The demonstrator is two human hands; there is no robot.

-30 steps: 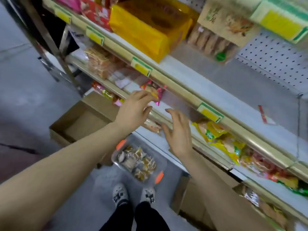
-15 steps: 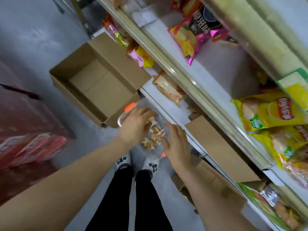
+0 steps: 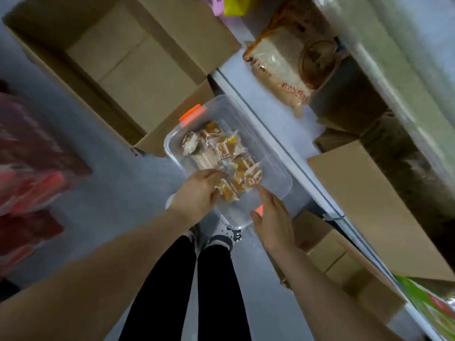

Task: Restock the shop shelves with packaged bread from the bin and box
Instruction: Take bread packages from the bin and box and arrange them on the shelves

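The clear plastic bin [image 3: 273, 166] sits on the floor in the middle of the frame, just beside the edge of the bottom shelf [image 3: 280, 136], and the small wrapped bread packets [image 3: 229, 153] lie heaped in its left half. The left hand [image 3: 197, 193] reaches in from the near rim with its fingers bent down over the closest packets; whether they have closed on one cannot be told. The right hand [image 3: 273, 217] hovers at the bin's near right corner, fingers straight and loosely spread, holding nothing. The packets look light and soft, each in thin, glossy film that would likely slide against its neighbours, so a gentle pinch at a sealed end or a loose cupping of several at once seems better than a squeeze, which could crush the bread. A bagged loaf [image 3: 278, 70] lies on the shelf at upper right, and an open cardboard box [image 3: 123, 57] stands at upper left.
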